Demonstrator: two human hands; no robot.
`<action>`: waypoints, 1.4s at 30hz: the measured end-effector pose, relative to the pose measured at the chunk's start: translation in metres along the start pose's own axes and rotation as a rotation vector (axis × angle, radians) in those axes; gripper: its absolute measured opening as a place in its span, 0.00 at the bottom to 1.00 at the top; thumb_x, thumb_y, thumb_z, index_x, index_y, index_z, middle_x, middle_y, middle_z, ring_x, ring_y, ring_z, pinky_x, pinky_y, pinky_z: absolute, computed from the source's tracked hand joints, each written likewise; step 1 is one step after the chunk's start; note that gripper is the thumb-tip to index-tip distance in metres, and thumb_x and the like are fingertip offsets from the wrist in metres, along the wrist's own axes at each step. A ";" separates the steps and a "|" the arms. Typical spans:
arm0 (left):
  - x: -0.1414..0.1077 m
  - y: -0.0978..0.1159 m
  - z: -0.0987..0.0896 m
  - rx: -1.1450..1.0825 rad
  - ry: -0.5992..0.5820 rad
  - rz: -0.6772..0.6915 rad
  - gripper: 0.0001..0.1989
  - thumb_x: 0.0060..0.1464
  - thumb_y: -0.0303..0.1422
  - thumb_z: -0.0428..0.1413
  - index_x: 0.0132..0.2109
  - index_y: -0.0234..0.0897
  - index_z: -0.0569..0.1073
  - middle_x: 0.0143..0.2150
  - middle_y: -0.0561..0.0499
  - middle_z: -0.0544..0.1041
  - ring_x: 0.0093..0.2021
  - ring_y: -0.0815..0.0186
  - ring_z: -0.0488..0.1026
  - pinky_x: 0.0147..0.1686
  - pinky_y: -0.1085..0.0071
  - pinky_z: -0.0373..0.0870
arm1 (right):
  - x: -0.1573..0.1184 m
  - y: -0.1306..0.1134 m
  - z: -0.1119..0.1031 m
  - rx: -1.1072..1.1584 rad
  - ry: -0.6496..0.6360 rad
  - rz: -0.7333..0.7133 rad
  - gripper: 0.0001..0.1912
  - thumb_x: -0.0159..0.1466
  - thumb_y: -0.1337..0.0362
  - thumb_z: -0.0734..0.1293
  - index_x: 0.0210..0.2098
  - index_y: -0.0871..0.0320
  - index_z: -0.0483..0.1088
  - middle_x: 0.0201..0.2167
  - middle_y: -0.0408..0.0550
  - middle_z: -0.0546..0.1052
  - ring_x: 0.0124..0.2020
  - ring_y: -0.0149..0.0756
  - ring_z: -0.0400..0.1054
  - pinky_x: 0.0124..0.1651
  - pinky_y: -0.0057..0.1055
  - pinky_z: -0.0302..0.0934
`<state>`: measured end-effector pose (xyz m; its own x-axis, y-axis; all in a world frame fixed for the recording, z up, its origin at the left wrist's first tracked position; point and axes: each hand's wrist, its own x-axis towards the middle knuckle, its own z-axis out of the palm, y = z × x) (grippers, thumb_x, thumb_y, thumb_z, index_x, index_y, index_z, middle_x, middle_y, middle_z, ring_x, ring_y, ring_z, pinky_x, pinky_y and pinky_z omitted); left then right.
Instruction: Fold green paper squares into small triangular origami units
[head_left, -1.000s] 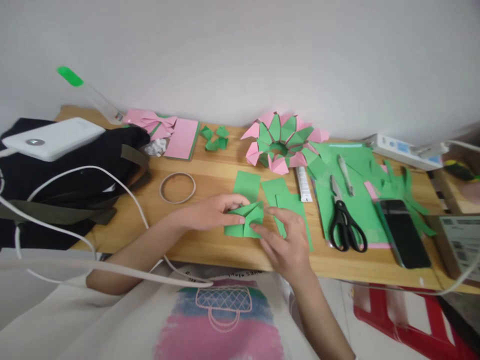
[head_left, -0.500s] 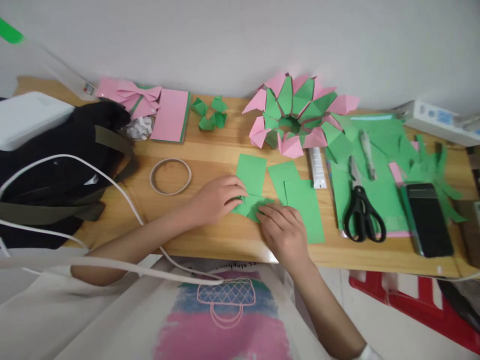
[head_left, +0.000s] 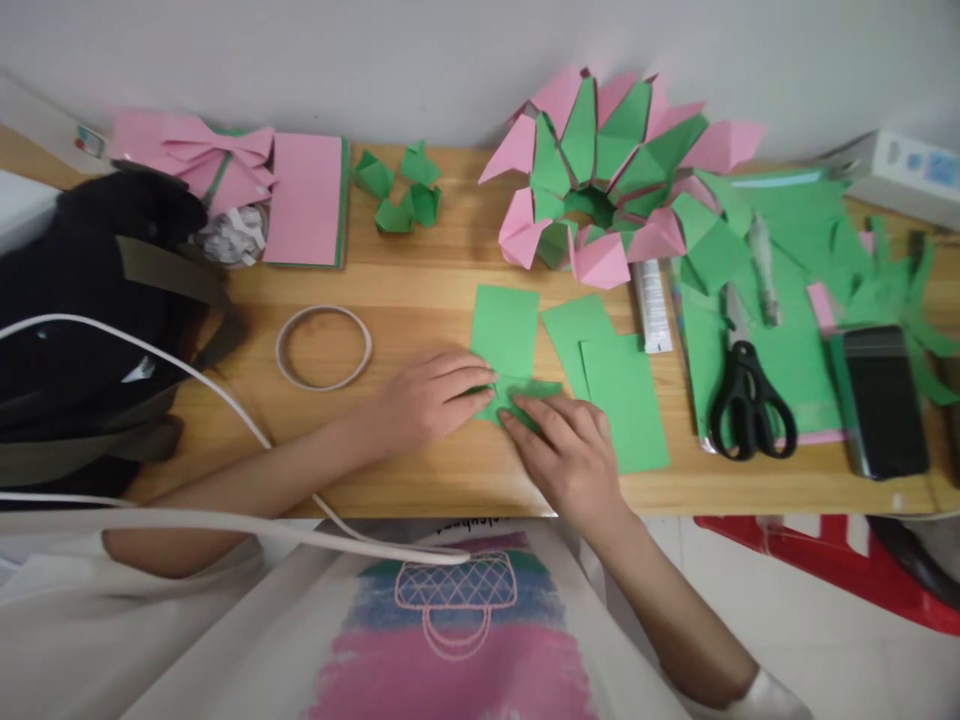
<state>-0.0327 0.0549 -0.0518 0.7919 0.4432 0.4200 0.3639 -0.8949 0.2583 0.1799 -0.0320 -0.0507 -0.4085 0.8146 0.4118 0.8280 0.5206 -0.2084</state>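
Note:
A folded piece of green paper (head_left: 534,387) lies on the wooden table, partly covered by my fingers. At its left end, my left hand (head_left: 439,400) holds it down with the fingers close together. My right hand (head_left: 571,450) presses the fold on the other side, fingertips bent onto the paper. Just beyond it lies a flat green sheet (head_left: 504,325), touching or slightly overlapped by the folded piece. To the right, two more green sheets (head_left: 626,405) overlap near my right hand. What my thumbs do is hidden.
A tape roll (head_left: 323,347) and white cable (head_left: 225,400) lie left, beside a black bag (head_left: 82,290). Behind stand a pink-and-green paper ring (head_left: 577,190) and small green folded pieces (head_left: 397,190). Right are a glue tube (head_left: 652,310), scissors (head_left: 750,400) and a phone (head_left: 881,400).
The camera view has shifted a little. My right fingers have moved slightly left along the folded green paper, while my left hand stays at its left end.

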 end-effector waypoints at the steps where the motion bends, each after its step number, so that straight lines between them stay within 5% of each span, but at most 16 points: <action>1: 0.000 0.001 -0.001 0.025 -0.014 0.030 0.11 0.66 0.28 0.50 0.44 0.31 0.77 0.46 0.46 0.82 0.49 0.62 0.76 0.51 0.65 0.72 | 0.000 0.000 0.001 0.003 -0.004 0.001 0.09 0.66 0.69 0.66 0.44 0.57 0.76 0.45 0.49 0.81 0.45 0.38 0.69 0.50 0.37 0.61; 11: -0.007 -0.002 -0.019 0.059 -0.368 0.132 0.19 0.68 0.33 0.46 0.60 0.31 0.70 0.63 0.46 0.71 0.64 0.57 0.66 0.60 0.59 0.59 | 0.000 0.000 0.001 0.140 0.053 0.079 0.08 0.62 0.72 0.70 0.42 0.60 0.74 0.42 0.53 0.81 0.44 0.42 0.72 0.47 0.39 0.65; 21: -0.009 -0.001 -0.016 -0.008 -0.393 0.077 0.21 0.68 0.34 0.47 0.63 0.30 0.66 0.63 0.45 0.71 0.66 0.58 0.63 0.61 0.60 0.56 | 0.009 0.006 -0.005 0.306 0.007 0.384 0.02 0.63 0.66 0.69 0.34 0.57 0.74 0.35 0.49 0.75 0.38 0.39 0.70 0.41 0.39 0.66; 35: -0.010 -0.001 -0.014 -0.051 -0.353 0.070 0.16 0.66 0.35 0.50 0.57 0.38 0.71 0.63 0.48 0.72 0.65 0.56 0.63 0.61 0.58 0.56 | 0.012 0.016 -0.011 0.386 -0.096 0.316 0.03 0.64 0.65 0.68 0.34 0.56 0.75 0.32 0.47 0.77 0.36 0.37 0.71 0.39 0.36 0.65; 42: -0.009 -0.001 -0.015 -0.060 -0.365 0.061 0.16 0.67 0.37 0.49 0.57 0.37 0.72 0.63 0.48 0.72 0.65 0.56 0.63 0.60 0.58 0.56 | 0.014 0.013 -0.010 0.373 -0.028 0.390 0.03 0.64 0.66 0.69 0.33 0.56 0.73 0.31 0.46 0.76 0.34 0.36 0.72 0.35 0.33 0.66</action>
<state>-0.0470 0.0527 -0.0429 0.9379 0.3319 0.1011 0.2899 -0.9096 0.2976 0.1892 -0.0164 -0.0389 -0.1126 0.9695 0.2178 0.7296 0.2295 -0.6442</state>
